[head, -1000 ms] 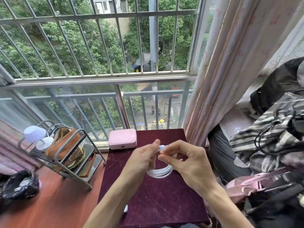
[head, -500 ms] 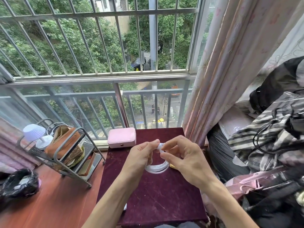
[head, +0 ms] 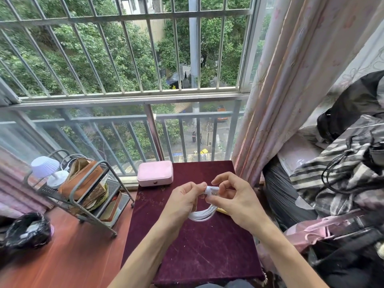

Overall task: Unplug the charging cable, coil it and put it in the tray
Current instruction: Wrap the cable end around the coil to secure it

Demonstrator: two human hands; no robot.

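Coiling, we pinch the white cable (head: 201,214) with left hand (head: 182,201) and right hand (head: 235,201); next, find a tray.

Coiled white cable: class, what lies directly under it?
Under the coiled white cable lies the maroon tabletop, plus a yellowish object's end beside it. The right hand covers the rest.

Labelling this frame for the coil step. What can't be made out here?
Head view only:
- Cable: top of the coil and any second plug are hidden behind the left hand and right hand; loop count too fine to tell.
- Tray: none clearly visible; a yellow edge shows under the right hand, otherwise covered.
- Socket or charger: not in view.
- Shelf contents: overlapping and too small.
- Near table edge: cut off by the frame bottom.
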